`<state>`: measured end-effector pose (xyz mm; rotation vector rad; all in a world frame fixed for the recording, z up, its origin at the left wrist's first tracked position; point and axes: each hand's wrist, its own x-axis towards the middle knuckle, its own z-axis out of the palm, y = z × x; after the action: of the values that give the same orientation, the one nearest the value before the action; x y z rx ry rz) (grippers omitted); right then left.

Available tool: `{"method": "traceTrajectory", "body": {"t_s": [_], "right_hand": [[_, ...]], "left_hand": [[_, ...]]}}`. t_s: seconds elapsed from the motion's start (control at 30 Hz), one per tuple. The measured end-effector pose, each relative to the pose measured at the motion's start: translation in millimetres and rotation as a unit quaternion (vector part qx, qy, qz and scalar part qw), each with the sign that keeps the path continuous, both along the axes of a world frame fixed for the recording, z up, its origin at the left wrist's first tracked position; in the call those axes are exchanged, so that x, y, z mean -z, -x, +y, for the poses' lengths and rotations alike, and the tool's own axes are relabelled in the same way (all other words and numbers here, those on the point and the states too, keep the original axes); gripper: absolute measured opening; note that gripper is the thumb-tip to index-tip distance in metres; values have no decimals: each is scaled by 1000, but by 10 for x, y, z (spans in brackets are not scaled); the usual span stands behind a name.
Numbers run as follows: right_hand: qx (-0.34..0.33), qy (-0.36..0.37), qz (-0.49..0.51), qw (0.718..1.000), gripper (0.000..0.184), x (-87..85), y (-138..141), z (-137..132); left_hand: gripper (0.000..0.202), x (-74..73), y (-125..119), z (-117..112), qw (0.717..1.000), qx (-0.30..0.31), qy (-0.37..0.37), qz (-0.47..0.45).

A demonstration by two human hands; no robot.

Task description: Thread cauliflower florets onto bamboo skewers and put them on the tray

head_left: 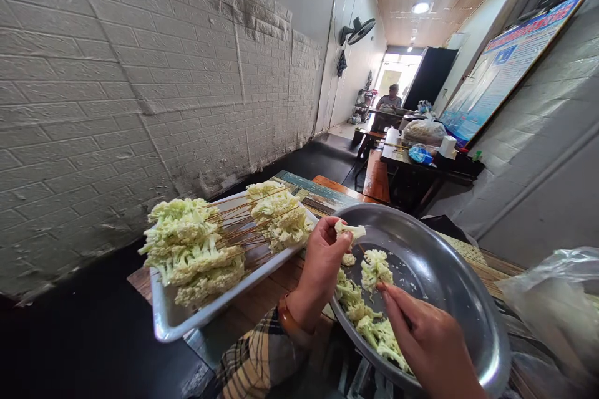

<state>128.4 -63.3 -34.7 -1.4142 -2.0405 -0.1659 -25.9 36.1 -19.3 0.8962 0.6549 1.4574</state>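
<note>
My left hand (pixel 322 268) is closed, pinching a pale cauliflower floret (pixel 353 230) by its stem over the rim of a large metal basin (pixel 435 249). My right hand (pixel 428 330) is closed at the near end of a cauliflower skewer (pixel 375 269). A thin brown tip sticks out beyond its floret; the rest of the stick is hidden. Loose florets (pixel 384 336) lie along the basin's left side, with crumbs on its bottom. To the left, a white tray (pixel 163 324) holds two piles of skewered cauliflower (pixel 191 249), their sticks crossing in the middle.
Tray and basin stand on a wooden table (pixel 281 280). A clear plastic bag (pixel 556 299) is at the right. Further back are an orange bench (pixel 375 174), a dark table with bags (pixel 423 132) and a seated person (pixel 390 98). A white brick wall (pixel 187 75) runs along the left.
</note>
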Motion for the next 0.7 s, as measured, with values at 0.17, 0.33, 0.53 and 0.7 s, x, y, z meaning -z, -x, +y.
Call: {"method": "traceTrajectory", "body": {"t_s": [0.17,0.33,0.53,0.7], "right_hand": [[-19,6,14,1000,32,15,-6,16],[-18,15,10,1000,29,32,-33,29],[-17,6,7,1000,32,8,-2,19],[-3,0,9,1000,31,61,-8,17]], "left_hand": [[20,-13,3,-6,999,16,13,-33],[20,-19,7,-9,999,22,16,-41],[21,-13,5,-9,999,28,16,-32],[20,2,-7,-11,1000,14,12,-19]]}}
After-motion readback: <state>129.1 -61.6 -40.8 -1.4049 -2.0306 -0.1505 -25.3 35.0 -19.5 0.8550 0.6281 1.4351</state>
